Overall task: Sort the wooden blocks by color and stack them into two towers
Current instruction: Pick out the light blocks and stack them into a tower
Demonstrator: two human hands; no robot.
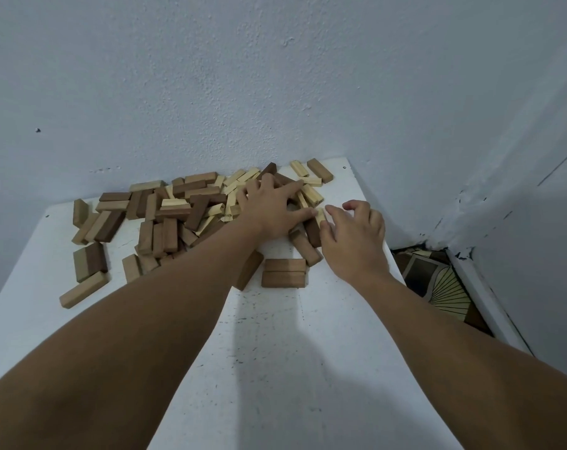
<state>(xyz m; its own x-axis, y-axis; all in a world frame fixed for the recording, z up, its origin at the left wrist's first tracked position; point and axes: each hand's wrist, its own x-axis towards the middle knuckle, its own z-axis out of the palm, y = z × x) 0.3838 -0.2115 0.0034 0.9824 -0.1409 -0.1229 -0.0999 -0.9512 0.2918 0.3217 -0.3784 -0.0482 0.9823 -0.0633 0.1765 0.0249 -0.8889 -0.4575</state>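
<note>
A loose heap of wooden blocks [178, 206], several dark brown and several pale, lies across the far half of a white table [275, 352]. My left hand [270, 209] lies spread flat on the right part of the heap, fingers apart. My right hand [353, 235] is just to its right, fingertips touching a pale block [320, 216] at the heap's edge, fingers curled and apart. Two brown blocks [284, 272] lie side by side in front of the hands. A pale block and a brown block [319, 170] sit at the far right corner.
The table stands against a pale blue wall [275, 76]. Its right edge [415, 319] drops to a patterned floor [438, 287] beside a second wall and white baseboard. Stray blocks [84, 289] lie near the left edge.
</note>
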